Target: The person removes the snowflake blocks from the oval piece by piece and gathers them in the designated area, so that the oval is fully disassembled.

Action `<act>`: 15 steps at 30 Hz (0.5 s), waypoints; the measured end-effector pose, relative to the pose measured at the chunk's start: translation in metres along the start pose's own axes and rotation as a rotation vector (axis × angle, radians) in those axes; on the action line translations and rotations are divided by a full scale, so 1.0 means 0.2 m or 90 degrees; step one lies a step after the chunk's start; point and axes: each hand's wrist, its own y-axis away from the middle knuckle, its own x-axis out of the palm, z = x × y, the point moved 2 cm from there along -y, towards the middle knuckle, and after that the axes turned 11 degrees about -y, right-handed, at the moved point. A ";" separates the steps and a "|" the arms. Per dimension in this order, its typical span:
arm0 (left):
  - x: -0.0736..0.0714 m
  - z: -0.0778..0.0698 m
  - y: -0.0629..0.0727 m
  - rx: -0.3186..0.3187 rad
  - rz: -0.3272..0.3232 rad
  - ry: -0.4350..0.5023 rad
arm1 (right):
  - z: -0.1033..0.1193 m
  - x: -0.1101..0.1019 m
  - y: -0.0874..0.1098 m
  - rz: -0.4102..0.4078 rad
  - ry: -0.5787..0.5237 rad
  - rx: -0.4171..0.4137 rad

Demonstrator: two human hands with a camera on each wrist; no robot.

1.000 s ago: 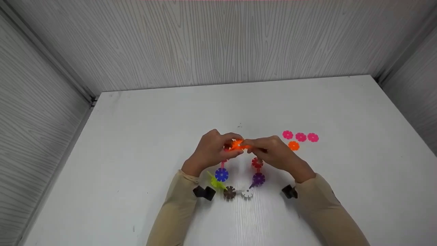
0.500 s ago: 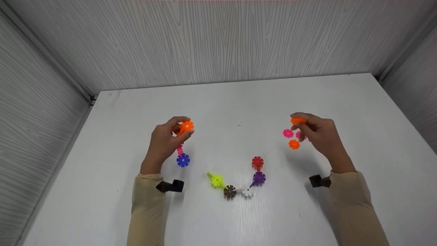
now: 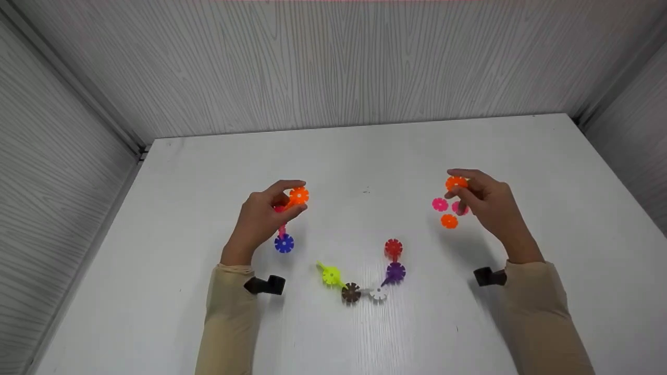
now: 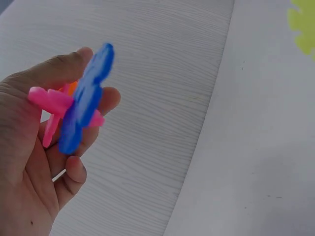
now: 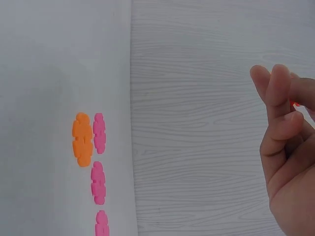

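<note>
On the left of the head view, my left hand (image 3: pixel 260 221) pinches an orange notched disc (image 3: pixel 299 196) between thumb and fingers. Linked pink pieces and a blue notched disc (image 3: pixel 284 243) hang below it; in the left wrist view the blue disc (image 4: pixel 86 101) appears edge-on before the palm. Over to the right, my right hand (image 3: pixel 487 208) pinches another orange notched disc (image 3: pixel 456 184), raised above the table. That disc is mostly hidden behind fingers in the right wrist view. Beneath this hand lie a loose orange disc (image 3: pixel 449 221) and pink discs (image 3: pixel 440 204), some partly covered.
A curved chain lies on the white table (image 3: pixel 365 156) between the hands: lime disc (image 3: pixel 331 275), brown disc (image 3: pixel 351 293), white disc (image 3: pixel 378 293), purple disc (image 3: pixel 396 272) and red disc (image 3: pixel 393 248). A wood-grain wall (image 3: pixel 333 62) rises behind the table.
My hands were together over orange pieces at the centre, then parted widely, each with an orange disc. Since then the left has shifted slightly right, and the right hand's disc has tilted to show its face.
</note>
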 end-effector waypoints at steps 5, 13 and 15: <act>0.01 -0.02 0.00 0.000 0.031 -0.014 | -0.01 -0.02 0.00 0.019 -0.002 0.042; 0.02 -0.01 -0.01 0.006 0.041 0.008 | -0.07 -0.05 0.00 0.058 0.003 0.087; 0.02 0.00 -0.01 -0.002 0.051 0.024 | -0.10 -0.07 0.01 0.064 0.017 0.099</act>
